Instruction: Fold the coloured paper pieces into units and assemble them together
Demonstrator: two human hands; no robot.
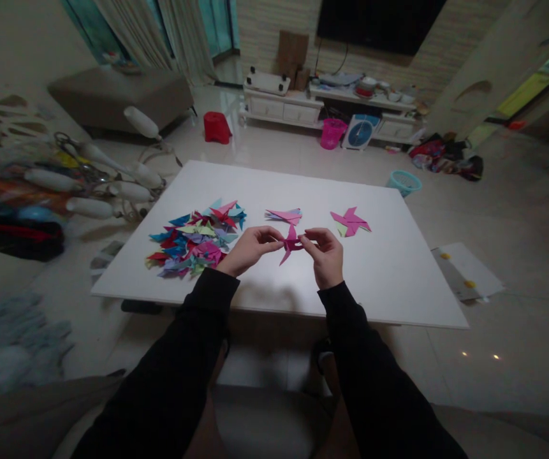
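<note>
Between my two hands, above the white table (389,280), is a magenta folded-paper pinwheel (291,242) with pointed arms. My left hand (255,247) pinches its left side between thumb and fingers. On the other side, my right hand (323,254) pinches the right arm the same way. Just beyond lies a small stack of folded paper pieces (284,215) in pink and pale blue. A pink pinwheel (351,221) with a light green part rests farther right. Left of my left hand is a heap of many-coloured folded paper shapes (192,239).
A red stool (217,127) and a pink bucket (333,132) stand on the floor past the table. By its far right corner is a turquoise basket (405,183). A lamp with several white shades (92,208) stands close to the left edge. A white board (470,274) lies at the right.
</note>
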